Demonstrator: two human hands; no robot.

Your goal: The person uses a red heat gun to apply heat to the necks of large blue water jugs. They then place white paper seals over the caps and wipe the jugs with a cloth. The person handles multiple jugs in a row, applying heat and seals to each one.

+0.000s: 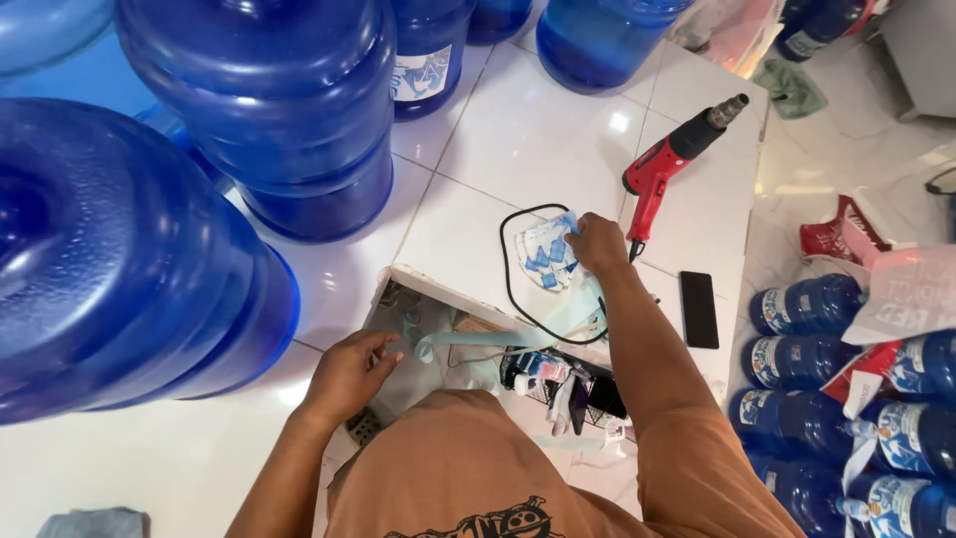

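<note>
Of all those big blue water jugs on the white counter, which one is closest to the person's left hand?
The huge jug at far left, lying on its side. It is nearest the left hand; the upright jug stands farther back.

A small stack of blue-and-white printed plastic labels [546,254] lies flat on the white tiled counter, fanned a little so several edges show, just beside a loop of black cord. The right hand [596,242] pinches its upper right corner. A pale blue strip [478,340] stretches across the opening below, near the left hand [351,373].
</note>
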